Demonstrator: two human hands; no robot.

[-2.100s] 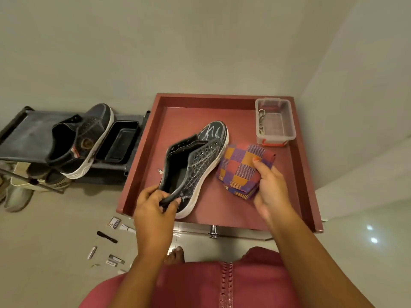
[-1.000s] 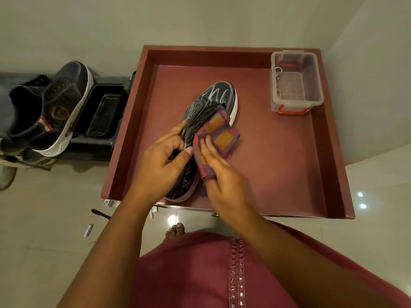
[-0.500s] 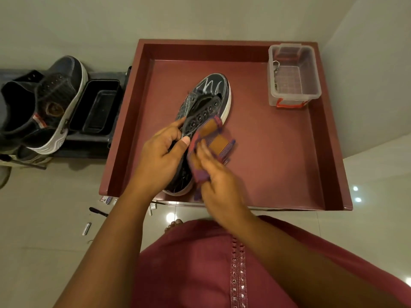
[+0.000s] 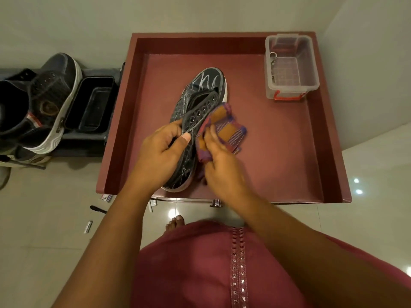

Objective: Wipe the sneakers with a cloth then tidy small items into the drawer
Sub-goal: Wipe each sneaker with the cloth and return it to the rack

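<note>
Head view: the left hand [image 4: 159,155] grips the black sneaker [image 4: 196,121] inside the red drawer [image 4: 278,152], while the right hand [image 4: 222,172] holds the checked cloth [image 4: 224,127] against its side.

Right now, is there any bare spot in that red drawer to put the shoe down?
Yes: the drawer floor is bare between the checked cloth and its right wall, below the clear box. Also bare behind the sneaker's toe. The front left is crowded by both hands.
</note>
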